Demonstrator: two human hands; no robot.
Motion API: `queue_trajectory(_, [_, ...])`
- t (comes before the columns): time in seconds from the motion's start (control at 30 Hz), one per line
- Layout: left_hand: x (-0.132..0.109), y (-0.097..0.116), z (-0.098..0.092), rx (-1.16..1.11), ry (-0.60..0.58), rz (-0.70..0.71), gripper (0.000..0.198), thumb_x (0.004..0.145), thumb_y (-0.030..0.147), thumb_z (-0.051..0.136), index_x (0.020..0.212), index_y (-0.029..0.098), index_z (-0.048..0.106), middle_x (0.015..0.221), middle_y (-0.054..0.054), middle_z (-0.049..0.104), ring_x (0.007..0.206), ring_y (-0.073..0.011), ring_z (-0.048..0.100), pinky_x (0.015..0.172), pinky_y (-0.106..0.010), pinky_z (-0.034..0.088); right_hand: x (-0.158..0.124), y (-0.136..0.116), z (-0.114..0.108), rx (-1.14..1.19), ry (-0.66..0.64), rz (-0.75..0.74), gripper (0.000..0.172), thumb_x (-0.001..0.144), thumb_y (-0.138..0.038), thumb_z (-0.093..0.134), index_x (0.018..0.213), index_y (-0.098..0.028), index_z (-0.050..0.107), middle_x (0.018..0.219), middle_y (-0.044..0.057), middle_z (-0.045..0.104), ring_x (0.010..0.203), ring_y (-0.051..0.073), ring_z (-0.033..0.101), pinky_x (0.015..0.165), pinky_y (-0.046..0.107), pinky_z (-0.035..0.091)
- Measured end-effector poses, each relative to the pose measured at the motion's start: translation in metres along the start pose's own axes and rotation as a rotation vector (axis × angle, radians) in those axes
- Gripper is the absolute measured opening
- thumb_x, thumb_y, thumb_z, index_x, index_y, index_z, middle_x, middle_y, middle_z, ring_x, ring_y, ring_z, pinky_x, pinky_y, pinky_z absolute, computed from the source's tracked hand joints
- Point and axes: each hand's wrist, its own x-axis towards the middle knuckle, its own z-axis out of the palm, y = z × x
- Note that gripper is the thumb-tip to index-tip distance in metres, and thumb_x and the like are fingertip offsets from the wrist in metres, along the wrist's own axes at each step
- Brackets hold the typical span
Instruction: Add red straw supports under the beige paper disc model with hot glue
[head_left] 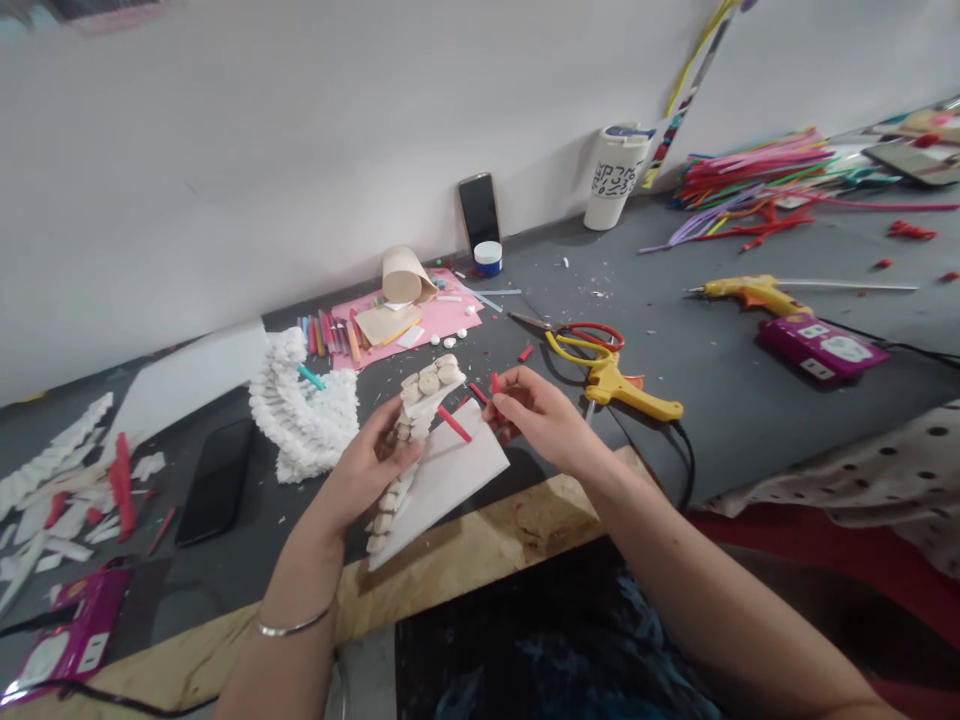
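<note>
I've got the left hand (365, 468) gripping the white card (450, 480), long axis 7-to-1 o'clock, right hand (538, 418) pinching a red stick (495, 384) just beside it at 2.

place: craft workshop, probably | shown by: glue gun (634, 385), pipe cleaners (750, 170), paper scraps (52, 490)

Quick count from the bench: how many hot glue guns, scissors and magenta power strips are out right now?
Yellow hot glue guns: 2
Scissors: 1
Magenta power strips: 2
Total: 5
</note>
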Motion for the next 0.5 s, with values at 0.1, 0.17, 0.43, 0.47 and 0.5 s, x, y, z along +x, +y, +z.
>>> queue_trajectory(0.1, [-0.001, -0.005, 0.001, 0.014, -0.071, -0.018, 0.076, 0.081, 0.050, 0.072, 0.148, 0.027, 0.043, 0.154, -0.009, 0.048, 0.138, -0.0304, 0.048, 0.115, -0.044, 0.040, -0.001, 0.003, 0.002, 0.049, 0.051, 0.032, 0.016, 0.083, -0.032, 0.062, 0.090, -0.022, 0.051, 0.076, -0.003, 0.068, 0.065, 0.011, 0.064, 0.057, 0.024, 0.051])
queue_trajectory(0.17, [-0.002, -0.006, 0.000, 0.032, -0.074, -0.012, 0.077, 0.082, 0.051, 0.071, 0.149, 0.028, 0.042, 0.154, -0.008, 0.047, 0.139, -0.0311, 0.047, 0.115, -0.043, 0.040, -0.001, 0.003, 0.004, 0.068, 0.066, 0.032, 0.018, 0.082, -0.033, 0.063, 0.089, -0.022, 0.051, 0.075, -0.003, 0.068, 0.064, 0.011, 0.063, 0.057, 0.024, 0.051])
queue_trajectory(0.43, [-0.003, -0.008, 0.001, 0.139, -0.081, 0.032, 0.083, 0.080, 0.058, 0.070, 0.152, 0.032, 0.038, 0.158, -0.005, 0.043, 0.142, -0.0334, 0.043, 0.114, -0.042, 0.042, 0.002, 0.008, 0.002, 0.072, 0.077, 0.021, 0.023, 0.079, -0.037, 0.066, 0.088, -0.022, 0.050, 0.075, -0.003, 0.069, 0.063, 0.010, 0.061, 0.058, 0.023, 0.048])
queue_trajectory(0.47, [-0.003, -0.008, 0.000, 0.136, -0.084, 0.050, 0.080, 0.083, 0.059, 0.067, 0.152, 0.032, 0.038, 0.159, -0.005, 0.041, 0.143, -0.0329, 0.041, 0.115, -0.041, 0.040, 0.003, 0.010, 0.001, 0.071, 0.076, 0.010, 0.024, 0.079, -0.037, 0.066, 0.089, -0.022, 0.051, 0.076, -0.003, 0.069, 0.063, 0.010, 0.061, 0.059, 0.023, 0.048])
queue_trajectory(0.5, [-0.003, -0.009, -0.001, 0.130, -0.080, 0.065, 0.075, 0.086, 0.060, 0.063, 0.151, 0.032, 0.040, 0.159, -0.004, 0.041, 0.144, -0.0320, 0.040, 0.116, -0.041, 0.038, 0.004, 0.012, 0.000, 0.069, 0.076, 0.001, 0.024, 0.079, -0.038, 0.066, 0.089, -0.022, 0.051, 0.077, -0.003, 0.069, 0.064, 0.010, 0.061, 0.060, 0.023, 0.048])
